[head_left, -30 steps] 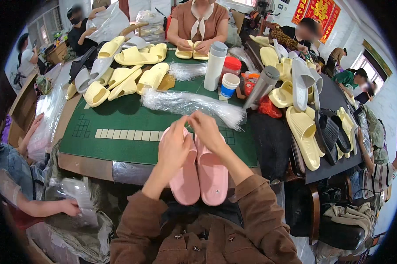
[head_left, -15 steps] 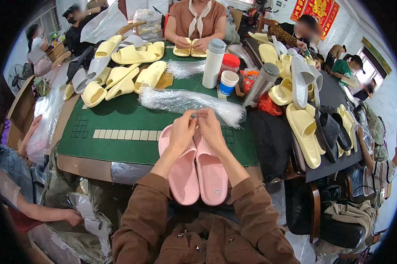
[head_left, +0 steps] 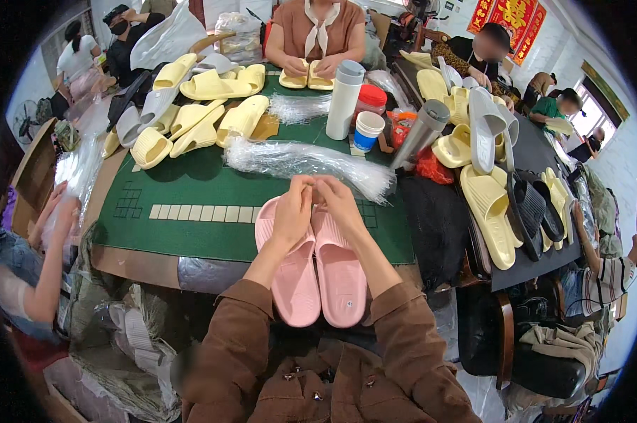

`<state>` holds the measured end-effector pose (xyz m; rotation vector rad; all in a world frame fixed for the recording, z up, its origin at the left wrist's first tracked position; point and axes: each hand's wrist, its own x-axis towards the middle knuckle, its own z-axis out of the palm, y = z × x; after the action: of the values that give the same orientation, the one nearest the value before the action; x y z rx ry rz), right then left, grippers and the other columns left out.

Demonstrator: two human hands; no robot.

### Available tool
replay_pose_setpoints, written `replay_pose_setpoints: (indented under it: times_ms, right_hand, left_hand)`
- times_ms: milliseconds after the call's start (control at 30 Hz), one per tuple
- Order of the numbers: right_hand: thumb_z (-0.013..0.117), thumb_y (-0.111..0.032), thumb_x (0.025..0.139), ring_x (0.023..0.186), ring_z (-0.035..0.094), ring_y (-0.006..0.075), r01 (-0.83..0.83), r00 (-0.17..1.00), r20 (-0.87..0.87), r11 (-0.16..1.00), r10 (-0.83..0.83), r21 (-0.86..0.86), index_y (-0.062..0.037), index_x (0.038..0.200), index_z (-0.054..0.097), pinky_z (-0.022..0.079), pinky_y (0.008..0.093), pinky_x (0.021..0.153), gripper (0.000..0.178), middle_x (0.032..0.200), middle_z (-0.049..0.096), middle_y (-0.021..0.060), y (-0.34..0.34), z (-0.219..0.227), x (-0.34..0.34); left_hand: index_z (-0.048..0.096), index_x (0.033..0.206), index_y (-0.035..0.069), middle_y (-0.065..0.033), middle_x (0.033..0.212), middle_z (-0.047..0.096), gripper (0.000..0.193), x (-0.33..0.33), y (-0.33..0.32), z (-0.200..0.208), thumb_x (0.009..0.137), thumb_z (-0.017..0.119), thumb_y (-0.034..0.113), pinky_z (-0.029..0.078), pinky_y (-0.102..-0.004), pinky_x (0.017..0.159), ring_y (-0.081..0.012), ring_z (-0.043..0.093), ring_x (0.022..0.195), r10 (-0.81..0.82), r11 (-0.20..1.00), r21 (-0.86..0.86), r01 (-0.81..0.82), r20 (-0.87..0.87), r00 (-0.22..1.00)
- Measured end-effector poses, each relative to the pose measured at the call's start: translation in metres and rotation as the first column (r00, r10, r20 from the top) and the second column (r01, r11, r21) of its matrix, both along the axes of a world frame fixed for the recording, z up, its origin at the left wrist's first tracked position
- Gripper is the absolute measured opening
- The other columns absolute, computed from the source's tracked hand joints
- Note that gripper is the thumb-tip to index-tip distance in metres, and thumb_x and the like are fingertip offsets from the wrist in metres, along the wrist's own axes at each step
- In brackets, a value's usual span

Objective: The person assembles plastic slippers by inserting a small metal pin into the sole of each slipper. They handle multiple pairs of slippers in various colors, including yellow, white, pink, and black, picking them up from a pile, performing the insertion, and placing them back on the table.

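Note:
A pair of pink slippers (head_left: 341, 285) lies side by side before me, toes pointing away, at the near edge of the green table mat (head_left: 213, 247). Over their toe straps, my left hand (head_left: 290, 215) and my right hand (head_left: 338, 206) meet with bent fingers pinched together. Whatever sits between the fingertips is too small or hidden to make out. Just beyond my hands lies a bundle of thin clear plastic strips (head_left: 311, 167), partly wrapped in film.
Yellow and grey slippers (head_left: 241, 120) pile up at the back left, with more slippers (head_left: 488, 211) on the right. A white bottle (head_left: 344, 102), a paper cup (head_left: 367, 132), a red-lidded jar (head_left: 372, 97) and a grey flask (head_left: 421, 134) stand beyond. Across, a person (head_left: 317, 42) handles yellow slippers.
My fingertips have drawn closer together above the pink slippers, which stay in place. At left, a neighbour's arm has lifted from a grey slipper in a sack toward a clear plastic bag.

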<state>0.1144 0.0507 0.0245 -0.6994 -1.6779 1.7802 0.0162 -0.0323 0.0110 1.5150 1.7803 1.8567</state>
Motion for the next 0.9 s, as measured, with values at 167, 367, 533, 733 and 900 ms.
replay_pose_setpoints:
  times_ms: [167,367,533,733,900]
  right_hand:
    - [0.057,-0.019,0.094,0.072,0.055,0.0066,0.033,0.994,-0.105,0.994,-0.022,0.109,-0.0023,0.11,0.062,0.046,0.0218,0.061,0.023,0.09,0.062,0.0011,0.003,-0.009,-0.001]
    - [0.059,-0.013,0.092,0.069,0.051,0.0048,0.061,0.984,-0.17,0.998,-0.055,0.027,-0.002,0.103,0.062,0.043,0.0202,0.06,0.015,0.089,0.061,-0.0006,0.005,-0.009,0.0]
    - [0.06,-0.007,0.09,0.069,0.052,0.0065,0.124,0.984,-0.145,0.978,-0.099,0.17,-0.0008,0.097,0.061,0.043,0.0217,0.062,0.01,0.085,0.061,0.0006,0.0,-0.006,0.0]
    - [0.059,-0.005,0.088,0.071,0.054,0.0088,0.176,0.984,-0.043,0.931,-0.171,0.32,0.001,0.096,0.06,0.045,0.024,0.064,0.01,0.083,0.061,0.0031,-0.007,0.002,0.002]
    - [0.055,-0.001,0.09,0.077,0.06,0.0132,0.237,0.94,-0.291,0.952,-0.176,0.193,0.0022,0.107,0.054,0.05,0.0252,0.07,0.017,0.092,0.061,0.0088,-0.01,-0.006,-0.005]
  left_hand:
    - [0.04,0.121,0.003,-0.0177,0.077,0.062,0.025,0.001,-0.001,0.003,0.097,0.044,0.007,0.044,-0.041,0.062,-0.033,0.062,0.069,-0.014,0.995,-0.096,0.014,-0.002,1.0]
    - [0.045,0.115,0.003,-0.0165,0.074,0.06,0.02,0.0,0.0,-0.002,0.095,0.045,0.006,0.045,-0.0397,0.063,-0.0323,0.061,0.067,-0.028,0.995,-0.099,0.031,0.033,0.999]
    - [0.056,0.098,-0.002,-0.0125,0.081,0.061,0.009,0.001,0.001,-0.001,0.092,0.053,0.004,0.045,-0.0317,0.062,-0.0213,0.057,0.067,0.13,0.991,0.046,-0.124,-0.139,0.982]
    - [0.061,0.092,-0.003,-0.0114,0.084,0.062,0.007,0.003,-0.001,0.003,0.088,0.059,0.003,0.046,-0.0303,0.062,-0.0191,0.058,0.068,0.126,0.992,0.014,-0.126,-0.064,0.99]
    - [0.061,0.093,-0.002,-0.0101,0.078,0.063,0.008,0.001,0.001,0.002,0.088,0.058,0.003,0.045,-0.0294,0.062,-0.0157,0.056,0.065,0.109,0.994,0.009,-0.109,-0.023,0.994]
